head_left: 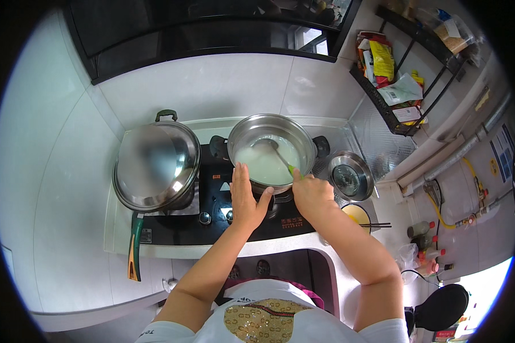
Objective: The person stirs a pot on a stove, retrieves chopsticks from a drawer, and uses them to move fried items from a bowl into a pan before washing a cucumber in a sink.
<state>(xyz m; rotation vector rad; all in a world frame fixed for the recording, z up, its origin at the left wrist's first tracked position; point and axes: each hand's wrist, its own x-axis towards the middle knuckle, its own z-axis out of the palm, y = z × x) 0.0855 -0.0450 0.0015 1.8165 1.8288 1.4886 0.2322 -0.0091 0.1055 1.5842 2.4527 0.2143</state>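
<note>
A steel pot (272, 122) with black side handles stands on the right part of the black gas stove (213, 197). Whitish, milky liquid (269, 166) fills its lower part. My right hand (315, 197) is closed around the green-tipped handle of a metal ladle (281, 156), whose bowl rests in the liquid toward the far side. Just in front of the pot's near rim, my left hand (248, 200) is held flat with its fingers stretched up and its thumb apart. It holds nothing; whether it touches the pot I cannot tell.
A lidded wok (157, 163) sits on the left burner, its green handle (135, 246) jutting over the counter edge. Right of the pot are a steel bowl (351, 174) and a bowl of yellow liquid (356, 214) with chopsticks (376, 225) across it. Several bottles (426, 240) stand farther right.
</note>
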